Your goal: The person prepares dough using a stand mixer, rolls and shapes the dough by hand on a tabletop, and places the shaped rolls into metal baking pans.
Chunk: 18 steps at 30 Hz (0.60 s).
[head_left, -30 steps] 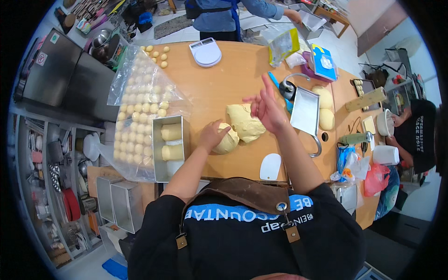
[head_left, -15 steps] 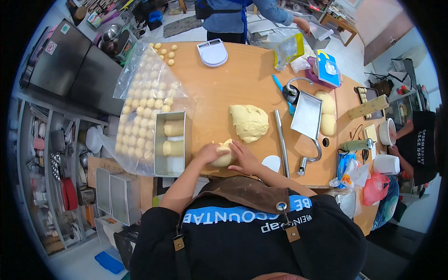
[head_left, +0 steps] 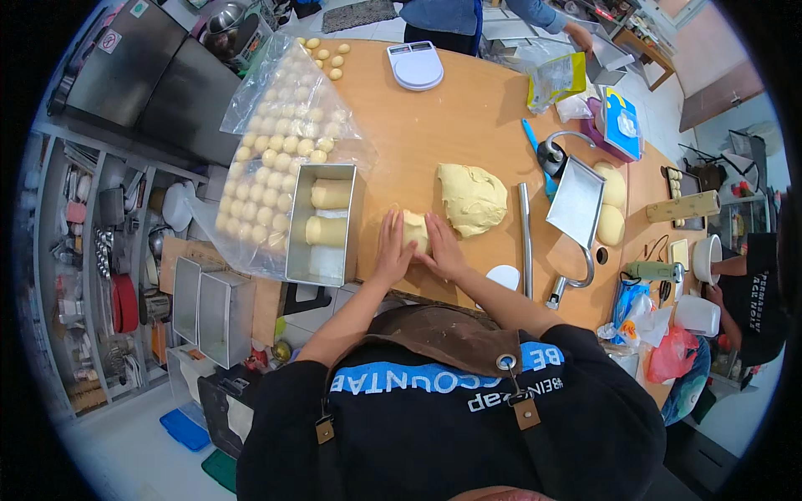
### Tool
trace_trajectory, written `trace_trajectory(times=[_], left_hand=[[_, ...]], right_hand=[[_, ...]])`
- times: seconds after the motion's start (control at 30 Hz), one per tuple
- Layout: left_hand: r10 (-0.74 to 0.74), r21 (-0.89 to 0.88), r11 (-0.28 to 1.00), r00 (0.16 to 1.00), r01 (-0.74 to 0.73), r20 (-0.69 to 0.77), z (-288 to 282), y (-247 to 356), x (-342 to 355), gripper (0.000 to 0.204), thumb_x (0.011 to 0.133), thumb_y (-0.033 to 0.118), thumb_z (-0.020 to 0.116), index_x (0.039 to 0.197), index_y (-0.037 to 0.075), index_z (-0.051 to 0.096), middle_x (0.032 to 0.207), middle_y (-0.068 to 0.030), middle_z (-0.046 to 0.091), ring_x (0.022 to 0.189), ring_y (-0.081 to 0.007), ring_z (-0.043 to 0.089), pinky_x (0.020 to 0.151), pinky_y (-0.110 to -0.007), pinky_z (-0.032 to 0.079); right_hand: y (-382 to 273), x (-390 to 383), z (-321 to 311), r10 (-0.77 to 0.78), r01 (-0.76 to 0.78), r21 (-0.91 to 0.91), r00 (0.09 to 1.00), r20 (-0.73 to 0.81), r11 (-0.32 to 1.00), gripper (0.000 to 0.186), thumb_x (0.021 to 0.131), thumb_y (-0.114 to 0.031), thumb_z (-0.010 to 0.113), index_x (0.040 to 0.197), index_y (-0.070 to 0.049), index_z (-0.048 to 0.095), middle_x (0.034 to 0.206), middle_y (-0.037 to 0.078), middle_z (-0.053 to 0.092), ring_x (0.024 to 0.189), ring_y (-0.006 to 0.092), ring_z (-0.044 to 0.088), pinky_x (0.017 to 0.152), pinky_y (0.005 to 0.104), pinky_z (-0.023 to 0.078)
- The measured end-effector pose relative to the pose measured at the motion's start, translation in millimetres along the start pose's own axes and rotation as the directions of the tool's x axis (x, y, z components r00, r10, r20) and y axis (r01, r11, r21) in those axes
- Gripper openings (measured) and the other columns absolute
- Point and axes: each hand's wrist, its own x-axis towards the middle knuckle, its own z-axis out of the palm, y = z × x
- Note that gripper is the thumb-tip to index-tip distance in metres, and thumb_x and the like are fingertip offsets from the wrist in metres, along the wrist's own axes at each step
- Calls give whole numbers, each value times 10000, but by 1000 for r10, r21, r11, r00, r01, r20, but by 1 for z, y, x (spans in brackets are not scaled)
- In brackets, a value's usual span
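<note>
A small piece of pale yellow dough [head_left: 415, 230] lies on the table between my palms. My left hand [head_left: 392, 248] presses along its left side, and my right hand [head_left: 444, 249] cups its right side, fingers pointing away from me. Parts of the dough are hidden under my fingers. Just beyond my right hand sits a larger rough-surfaced lump of dough [head_left: 473, 199]. To the left of my left hand stands a long metal loaf tin [head_left: 353, 225] with two dough rolls [head_left: 325, 232] in its far and middle parts; its near end shows bare metal.
Several dough balls [head_left: 276, 179] lie under clear plastic at left. A white scale [head_left: 415, 66] stands at the far edge. Right of me are a white scraper [head_left: 504, 276], a metal rod [head_left: 525, 242], a metal tray [head_left: 576, 198] and a dough hook [head_left: 576, 284]. Two other people work nearby.
My hands have shifted from the near edge onto the table, bringing the small dough piece along. It now looks longer and narrower between my palms. The whole view has also shifted.
</note>
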Motion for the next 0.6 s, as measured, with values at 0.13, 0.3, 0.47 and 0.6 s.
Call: trace_trajectory(times=[0.13,0.3,0.47,0.6], left_hand=[[-279,-189,943,960,276,8,3,-6,47,584,932,456,455,1359,60,408,1319,-203,472,1215,-351,457,1005,-405,352],[-538,-31,818,783,574,313,-6,-7,41,574,881,590,453,1007,66,652,906,-153,663,898,-327,627,807,-403,472],[-491,191,868,731,459,473,-12,20,14,591,858,626,448,980,90,665,949,-162,650,924,-328,613,793,-419,459],[-386,583,812,758,9,526,-22,53,56,550,859,595,457,1111,144,645,1268,-152,519,1169,-349,470,962,-470,351]], right_hand=[[4,43,2,183,-182,27,982,-46,983,686,817,-398,633,1352,-55,377,1236,192,499,1136,371,475,928,439,394],[-12,39,-19,470,-491,13,840,271,871,594,803,-529,612,1132,-39,542,1103,190,576,1044,338,543,840,432,437],[-23,-14,-31,406,-440,41,859,312,897,672,771,-587,608,1156,-43,526,1174,206,529,1091,360,509,881,427,425],[-48,-14,-42,375,-301,-539,927,29,787,841,763,-585,620,1359,-53,359,1403,220,322,1236,413,378,969,441,379]])
